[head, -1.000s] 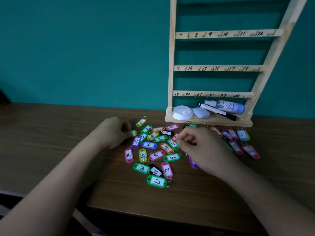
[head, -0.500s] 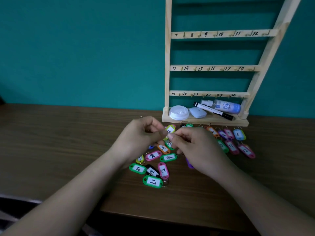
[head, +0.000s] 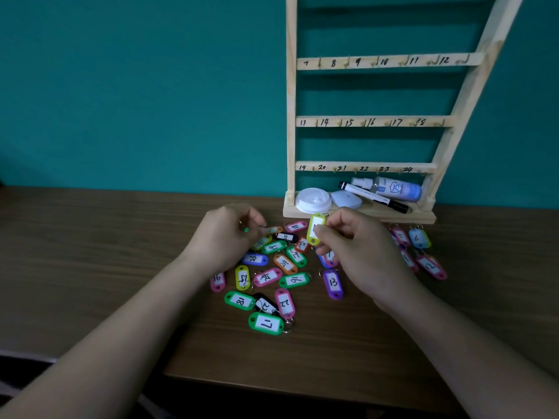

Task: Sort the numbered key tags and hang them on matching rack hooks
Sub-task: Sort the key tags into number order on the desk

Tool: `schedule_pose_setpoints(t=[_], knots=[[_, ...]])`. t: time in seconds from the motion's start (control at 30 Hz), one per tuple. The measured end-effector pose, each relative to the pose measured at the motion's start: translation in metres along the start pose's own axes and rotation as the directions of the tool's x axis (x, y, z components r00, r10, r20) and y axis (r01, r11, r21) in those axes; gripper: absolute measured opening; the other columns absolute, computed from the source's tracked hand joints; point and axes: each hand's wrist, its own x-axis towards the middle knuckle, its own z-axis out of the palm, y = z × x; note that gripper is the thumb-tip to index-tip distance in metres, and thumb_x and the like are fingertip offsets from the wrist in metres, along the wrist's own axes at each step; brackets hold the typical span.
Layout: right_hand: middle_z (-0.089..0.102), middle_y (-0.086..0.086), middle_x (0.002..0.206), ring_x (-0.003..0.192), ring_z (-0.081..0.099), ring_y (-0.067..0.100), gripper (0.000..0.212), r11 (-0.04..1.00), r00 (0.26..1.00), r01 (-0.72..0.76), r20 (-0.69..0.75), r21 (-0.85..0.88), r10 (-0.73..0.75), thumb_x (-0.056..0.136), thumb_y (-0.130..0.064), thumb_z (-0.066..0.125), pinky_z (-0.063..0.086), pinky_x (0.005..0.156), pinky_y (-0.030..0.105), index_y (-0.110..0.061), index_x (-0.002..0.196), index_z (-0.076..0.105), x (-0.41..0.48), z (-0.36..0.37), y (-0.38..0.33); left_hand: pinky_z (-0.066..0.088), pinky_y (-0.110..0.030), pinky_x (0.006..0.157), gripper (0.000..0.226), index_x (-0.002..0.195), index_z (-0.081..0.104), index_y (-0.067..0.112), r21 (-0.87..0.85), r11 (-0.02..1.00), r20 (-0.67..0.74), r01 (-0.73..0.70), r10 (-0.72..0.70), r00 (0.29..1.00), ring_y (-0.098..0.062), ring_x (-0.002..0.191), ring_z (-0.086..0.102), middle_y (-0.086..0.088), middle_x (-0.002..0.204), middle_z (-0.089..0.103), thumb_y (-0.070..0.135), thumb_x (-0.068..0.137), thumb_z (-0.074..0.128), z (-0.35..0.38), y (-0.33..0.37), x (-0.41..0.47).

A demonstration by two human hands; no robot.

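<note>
A: Between the thumb and fingers of the right hand [head: 360, 252], a yellow tag [head: 316, 228] stands upright, pinched at its lower end (its number is covered).

B: And the left hand [head: 227, 237]?

A: Level with the right and apart from it, with its fingers curled inward. I cannot tell whether they hold anything.

B: Where are the other tags?

A: The pile of tags [head: 281, 261] lies on the surface [head: 90, 252] between and below both hands. A purple tag 13 [head: 332, 284] sits just under the right hand. A green tag 17 [head: 266, 324] lies nearest the wrists.

B: The rack?

A: The rack [head: 375, 122] stands beyond the right hand, with numbered rails. On its bottom shelf lie a white lid [head: 313, 200], a marker [head: 375, 197] and a bottle [head: 396, 189].
</note>
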Motion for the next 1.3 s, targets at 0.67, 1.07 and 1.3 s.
schedule_pose_setpoints(t=[0.67,1.07,1.3], knots=[[0.077,-0.011,0.082,0.072,0.074,0.006,0.005,0.997,0.999,0.047,0.007,-0.064,-0.047,0.096,-0.023,0.077,0.063,0.082,0.045,-0.027,0.097,0.076,-0.001,-0.003,0.002,0.039,-0.028,0.089,0.018,0.096,0.063,0.036,0.268,0.962,0.139,0.045,-0.085,0.987,-0.013,0.109,0.044,0.006,0.112,0.048,0.04,0.091,0.079,-0.001,-0.007,0.004],[0.076,-0.014,0.082,0.077,0.073,0.004,0.011,0.994,0.997,0.081,-0.007,-0.071,-0.082,0.095,-0.022,0.078,0.063,0.081,0.043,-0.032,0.098,0.079,0.003,-0.005,0.007,0.046,-0.028,0.081,0.015,0.086,0.065,0.031,0.038,0.995,0.007,-0.088,0.088,0.996,-0.002,0.093,0.06,0.017,0.095,0.067,0.034,0.092,0.079,-0.005,0.001,-0.004],[0.078,-0.012,0.083,0.071,0.076,0.009,0.008,0.999,0.999,0.049,0.003,-0.01,-0.049,0.095,-0.021,0.079,0.064,0.082,0.049,-0.028,0.097,0.077,0.001,-0.004,0.009,0.054,-0.034,0.085,0.006,0.091,0.075,0.027,-0.328,0.945,0.113,-0.008,0.048,0.992,-0.011,0.085,0.069,0.003,0.087,0.073,0.024,0.092,0.08,-0.006,0.029,-0.021]])
